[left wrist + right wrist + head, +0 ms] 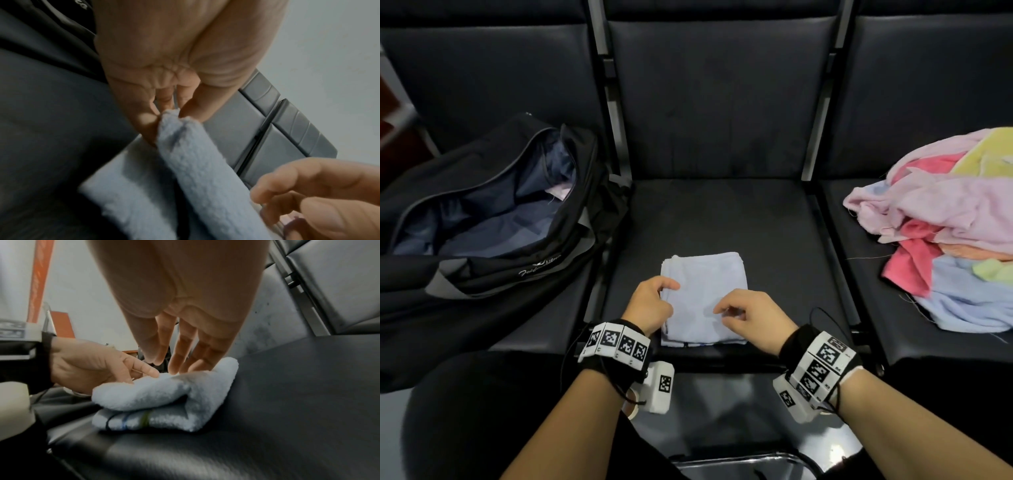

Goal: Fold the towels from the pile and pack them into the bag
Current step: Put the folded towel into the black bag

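Left hand (650,301) pinches the folded blue towel's (705,274) edge; right hand (751,313), loosely curled, seemingly just touches it.

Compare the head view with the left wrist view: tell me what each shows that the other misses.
Only the head view shows the open black bag on the left seat and the pile of coloured towels on the right seat. Only the left wrist view shows the left hand pinching an edge of the light blue towel between fingertips. Both show that towel, the right hand and the dark seat.
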